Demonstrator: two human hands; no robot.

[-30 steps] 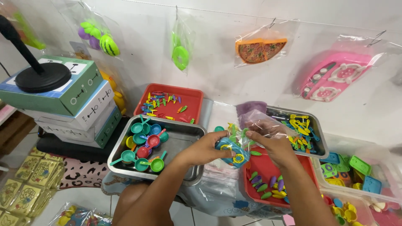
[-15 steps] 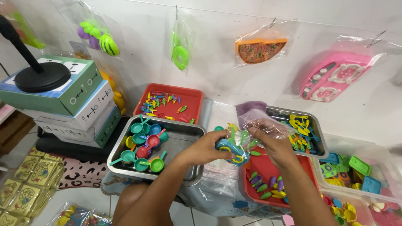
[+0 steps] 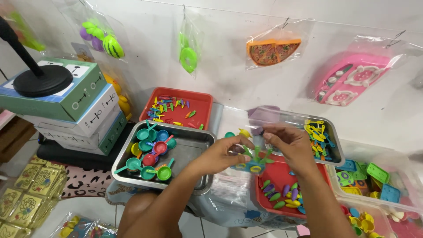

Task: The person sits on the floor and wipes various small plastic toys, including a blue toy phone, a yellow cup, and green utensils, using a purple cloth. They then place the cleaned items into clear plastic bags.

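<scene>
While both hands meet over the trays, the white wall (image 3: 229,75) at twelve o'clock carries bagged toys. Stacked boxes (image 3: 75,110) stand at nine o'clock. On the desk, a steel tray (image 3: 194,152) holds little green and red pans, a red tray (image 3: 200,105) beyond holds small coloured bits, and a nearer red tray (image 3: 277,174) holds oval beads. Left hand (image 3: 220,154) and right hand (image 3: 286,141) pinch a clear bag (image 3: 255,161) of small toys at centre.
</scene>
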